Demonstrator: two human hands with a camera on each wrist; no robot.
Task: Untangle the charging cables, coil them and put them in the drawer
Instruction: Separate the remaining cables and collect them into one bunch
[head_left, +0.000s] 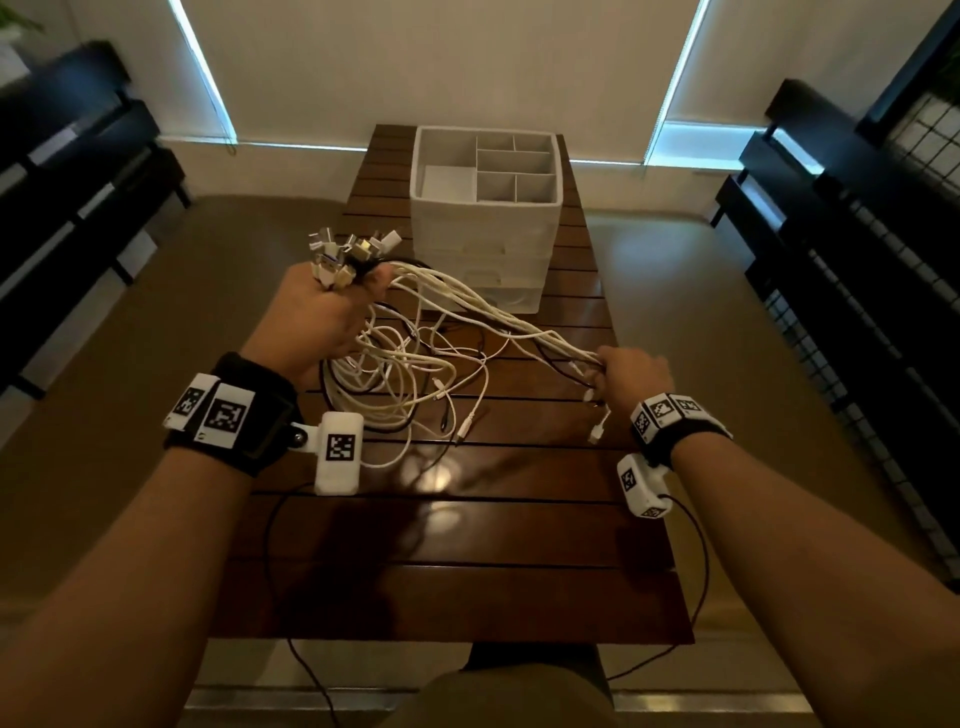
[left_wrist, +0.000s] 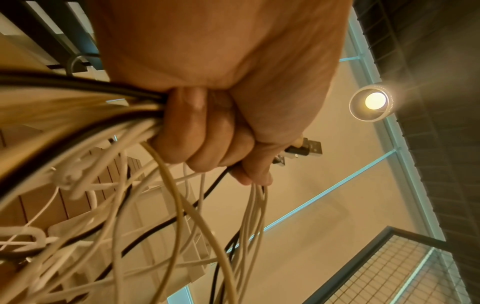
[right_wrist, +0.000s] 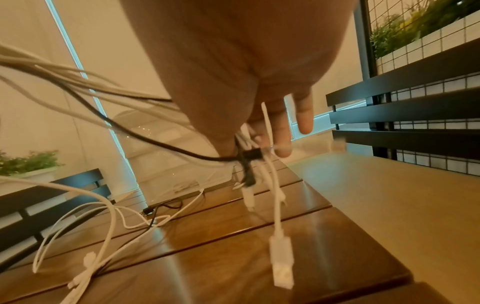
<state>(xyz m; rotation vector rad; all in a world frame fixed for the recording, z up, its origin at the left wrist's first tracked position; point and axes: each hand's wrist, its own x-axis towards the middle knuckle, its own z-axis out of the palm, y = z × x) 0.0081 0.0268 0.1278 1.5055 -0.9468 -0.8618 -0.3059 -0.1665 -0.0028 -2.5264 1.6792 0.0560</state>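
A tangle of white and black charging cables (head_left: 410, 374) lies on the dark wooden slatted table (head_left: 467, 535). My left hand (head_left: 322, 312) is raised above the table and grips a bunch of cables (left_wrist: 130, 127) in a fist, with the USB plugs (head_left: 348, 252) sticking up out of it. Several cords (head_left: 498, 312) stretch from there to my right hand (head_left: 623, 371), which pinches their far ends. Below the right hand dangle small connectors (right_wrist: 281, 273). Two of its fingers (right_wrist: 305, 115) stay straight. A white drawer unit (head_left: 485, 254) stands at the far end; its drawers look closed.
The drawer unit's top is an open tray with dividers (head_left: 514, 166). Black slatted benches (head_left: 78, 218) flank the table on the left and right (head_left: 831, 223). A thin black wire (head_left: 701, 571) runs from the wrist cameras over the near table edge.
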